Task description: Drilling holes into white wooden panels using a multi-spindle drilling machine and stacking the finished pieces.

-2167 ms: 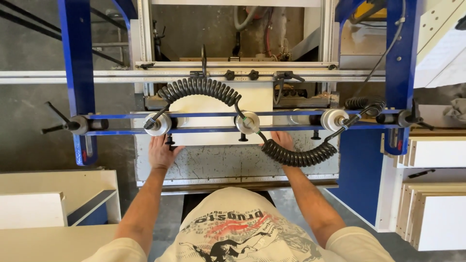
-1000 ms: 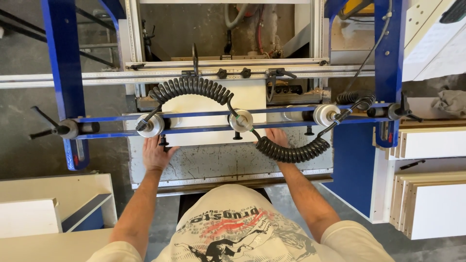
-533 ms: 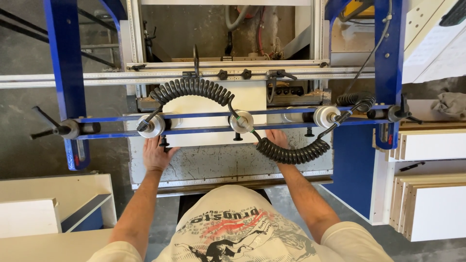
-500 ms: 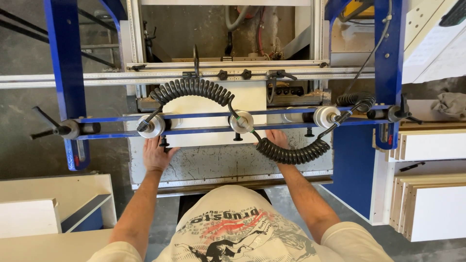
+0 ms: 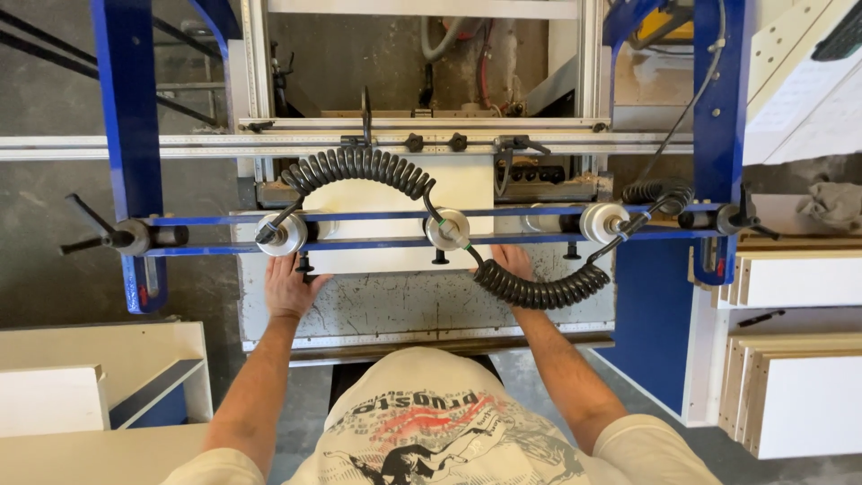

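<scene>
both hands (image 5: 289,286) on white panel (image 5: 395,262)

The single head view looks almost straight down from above the person's own chest and shoulders, facing forward over the machine bed (image 5: 422,301) and into the blue frame (image 5: 130,144) beyond it. It sits close: both forearms run up from the lower edge, and the hands, the left hand (image 5: 287,286) and the right hand (image 5: 512,262), lie near mid-frame. To either side the view takes in concrete floor (image 5: 54,81) and stacked white panels (image 5: 799,404).
</scene>
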